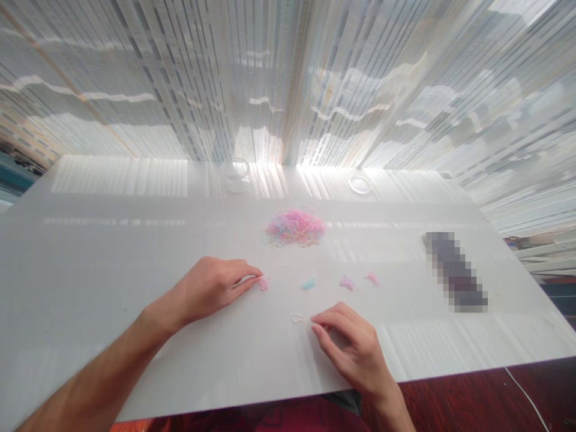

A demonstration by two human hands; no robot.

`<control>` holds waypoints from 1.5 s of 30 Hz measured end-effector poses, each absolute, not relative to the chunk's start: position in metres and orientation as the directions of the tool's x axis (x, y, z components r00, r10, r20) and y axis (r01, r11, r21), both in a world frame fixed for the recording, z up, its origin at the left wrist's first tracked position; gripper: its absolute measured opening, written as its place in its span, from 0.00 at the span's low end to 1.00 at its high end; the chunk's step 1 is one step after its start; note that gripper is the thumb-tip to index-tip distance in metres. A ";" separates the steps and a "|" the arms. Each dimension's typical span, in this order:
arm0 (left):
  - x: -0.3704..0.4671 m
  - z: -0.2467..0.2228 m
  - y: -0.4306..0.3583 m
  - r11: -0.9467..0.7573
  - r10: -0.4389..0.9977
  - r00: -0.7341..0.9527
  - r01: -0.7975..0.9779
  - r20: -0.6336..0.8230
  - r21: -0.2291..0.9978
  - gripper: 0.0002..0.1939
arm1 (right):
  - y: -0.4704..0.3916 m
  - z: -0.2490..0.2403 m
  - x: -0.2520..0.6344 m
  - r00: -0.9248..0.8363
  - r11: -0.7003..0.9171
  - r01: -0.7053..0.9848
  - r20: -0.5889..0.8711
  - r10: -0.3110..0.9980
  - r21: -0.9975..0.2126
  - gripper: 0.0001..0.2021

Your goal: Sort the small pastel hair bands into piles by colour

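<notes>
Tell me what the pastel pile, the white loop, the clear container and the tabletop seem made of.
Pastel pile: probably rubbery elastic or plastic; fine, tangled strands suggest it.
White loop: possibly similar, thin and bent; both finishes unclear.
Clear container: glossy plastic or glass, being see-through with bright rim highlights.
Tabletop: perhaps laminate; smooth, white, softly reflecting light.

Layout: flat white table (216, 360).
Tangled pink-and-blue strand pile (296, 228) lies behind the row of small pastel clusters (308, 284). Round clear container (237, 175) stands behind pile, left; round clear disc (360, 185), right. Thin white loop (296, 318) lies before row.
</notes>
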State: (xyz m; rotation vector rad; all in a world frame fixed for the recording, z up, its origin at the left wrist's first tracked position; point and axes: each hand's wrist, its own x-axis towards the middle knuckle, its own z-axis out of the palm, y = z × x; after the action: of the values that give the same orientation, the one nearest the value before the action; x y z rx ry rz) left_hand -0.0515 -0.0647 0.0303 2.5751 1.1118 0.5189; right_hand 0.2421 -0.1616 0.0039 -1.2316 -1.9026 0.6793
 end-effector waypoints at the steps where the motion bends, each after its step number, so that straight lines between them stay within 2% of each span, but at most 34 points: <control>1: -0.051 0.030 -0.065 -0.662 0.740 0.640 0.637 0.207 0.396 0.14 | -0.162 0.004 0.242 -0.250 0.394 0.516 0.306 0.919 -0.760 0.05; 10: -0.052 0.026 -0.066 -0.636 0.754 0.639 0.651 0.154 0.415 0.13 | -0.162 0.004 0.242 -0.251 0.384 0.513 0.293 0.922 -0.768 0.05; 13: -0.051 0.027 -0.066 -0.657 0.741 0.643 0.635 0.194 0.406 0.12 | -0.161 0.004 0.242 -0.254 0.384 0.513 0.291 0.922 -0.768 0.05; 17: -0.046 0.031 -0.070 -0.704 0.708 0.630 0.596 0.317 0.387 0.09 | -0.162 0.003 0.242 -0.253 0.380 0.513 0.288 0.924 -0.770 0.05; 21: -0.031 0.030 -0.083 -0.782 0.621 0.678 0.507 0.393 0.362 0.08 | -0.163 0.001 0.242 -0.261 0.396 0.547 0.299 0.918 -0.738 0.05; 26: -0.011 0.020 -0.100 -0.838 0.543 0.757 0.462 0.364 0.291 0.15 | -0.163 -0.001 0.238 -0.295 0.412 0.605 0.289 0.911 -0.682 0.05; 36: 0.009 0.006 -0.113 -0.854 0.520 0.751 0.468 0.407 0.228 0.19 | -0.161 -0.003 0.233 -0.311 0.424 0.643 0.289 0.905 -0.638 0.05; 45: 0.012 0.007 -0.114 -0.853 0.521 0.720 0.437 0.458 0.285 0.17 | -0.162 -0.003 0.236 -0.313 0.430 0.641 0.295 0.903 -0.636 0.06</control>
State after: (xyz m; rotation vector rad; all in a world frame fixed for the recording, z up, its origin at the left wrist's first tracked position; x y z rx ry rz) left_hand 0.0119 -0.1136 0.0067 2.7662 0.7761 0.8077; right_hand 0.2355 -0.1619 -0.0029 -1.2961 -2.0619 0.5423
